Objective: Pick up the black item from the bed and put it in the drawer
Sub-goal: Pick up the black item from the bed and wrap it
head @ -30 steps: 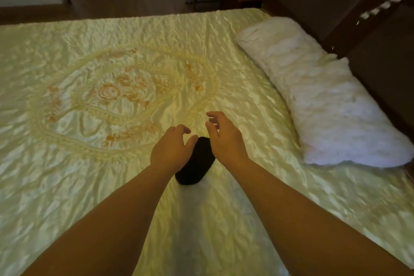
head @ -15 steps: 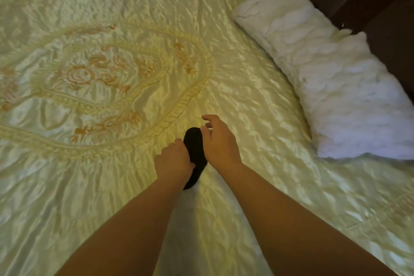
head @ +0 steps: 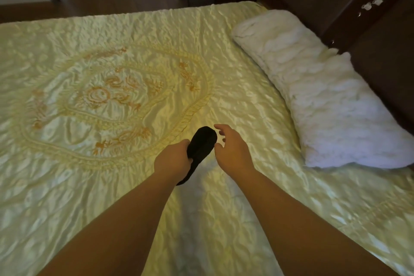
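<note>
The left hand (head: 172, 159) is clenched around the black item (head: 200, 147) — a soft, elongated piece of dark fabric. The fingers wrap its middle section; one rounded end projects beyond the hand toward the far side of the bed (head: 246, 101), the other end trails below the wrist. Whether the lower end touches the bedspread cannot be determined. The right hand (head: 233, 152) is positioned just beside the black item, on its pillow-facing side, fingers spread and curled, gripping nothing. Contact between its thumb and the fabric cannot be confirmed.

The black item sits at the near edge of the embroidered oval (head: 116, 105) stitched into the bedspread. The white pillow (head: 324, 98) lies well apart from the black item — against the dark wooden headboard (head: 358, 0).
</note>
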